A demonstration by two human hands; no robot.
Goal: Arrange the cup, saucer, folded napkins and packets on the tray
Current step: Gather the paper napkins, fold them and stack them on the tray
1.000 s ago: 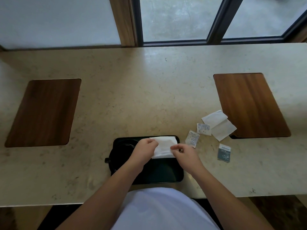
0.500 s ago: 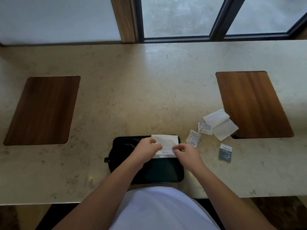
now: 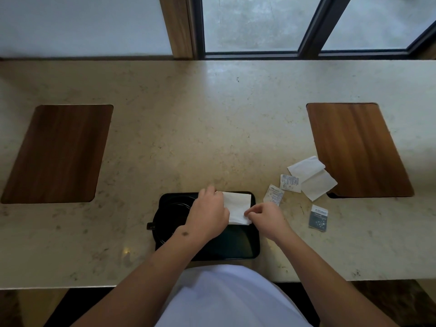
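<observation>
A black tray (image 3: 238,249) lies at the near edge of the stone counter. On its left part sits a black cup on a black saucer (image 3: 168,215), the handle poking out to the left. A white folded napkin (image 3: 237,207) lies on the tray's far right part. My left hand (image 3: 207,215) presses flat on the napkin's left side. My right hand (image 3: 267,219) pinches its near right corner. Two more white napkins (image 3: 311,177) and two white packets (image 3: 273,194) (image 3: 290,182) lie on the counter to the right, with a dark packet (image 3: 318,218) nearer me.
Two wooden inlays are set into the counter, one at the left (image 3: 56,154), one at the right (image 3: 356,147). The loose napkins overlap the right inlay's near corner. A window frame runs along the counter's far edge.
My left hand has slid forward and flattened onto the napkin. The napkin now lies neater on the tray, with my right hand still at its near right corner.
</observation>
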